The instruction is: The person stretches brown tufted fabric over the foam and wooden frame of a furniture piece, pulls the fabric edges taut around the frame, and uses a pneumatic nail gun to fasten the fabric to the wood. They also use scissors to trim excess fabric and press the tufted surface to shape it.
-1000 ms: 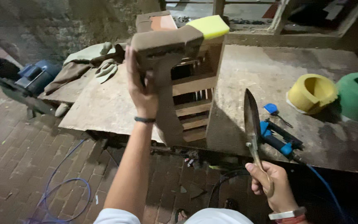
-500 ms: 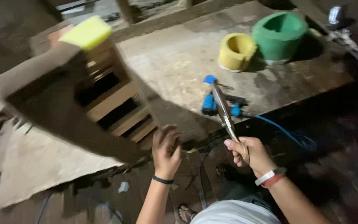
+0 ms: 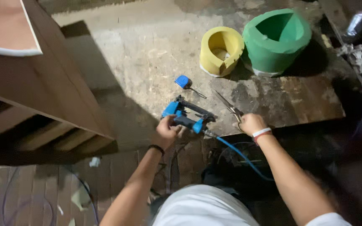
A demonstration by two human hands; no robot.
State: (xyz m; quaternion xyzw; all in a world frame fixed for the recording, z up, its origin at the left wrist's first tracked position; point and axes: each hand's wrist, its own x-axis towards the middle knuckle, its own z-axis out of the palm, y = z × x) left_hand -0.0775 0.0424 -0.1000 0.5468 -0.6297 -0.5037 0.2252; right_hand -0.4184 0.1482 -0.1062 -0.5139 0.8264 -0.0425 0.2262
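Left hand (image 3: 167,130): fingers curled around the grip of a blue and black pneumatic nail gun (image 3: 186,116), which lies on its side at the near edge of a worn, stained workbench top (image 3: 147,54). A blue air hose (image 3: 239,155) runs from the gun's rear end, off the bench edge and down toward the floor. Right hand (image 3: 251,124): fingers closed on the handles of a pair of metal scissors (image 3: 228,105), blades pointing up and left, resting on the bench just beside the gun. Small blue tape measure (image 3: 183,81): on the bench, just beyond the gun. Yellow foam block (image 3: 221,51) and green foam block (image 3: 276,39): farther back, touching each other. Brown wooden frame (image 3: 34,92): at left, overhanging a brick floor (image 3: 30,188).
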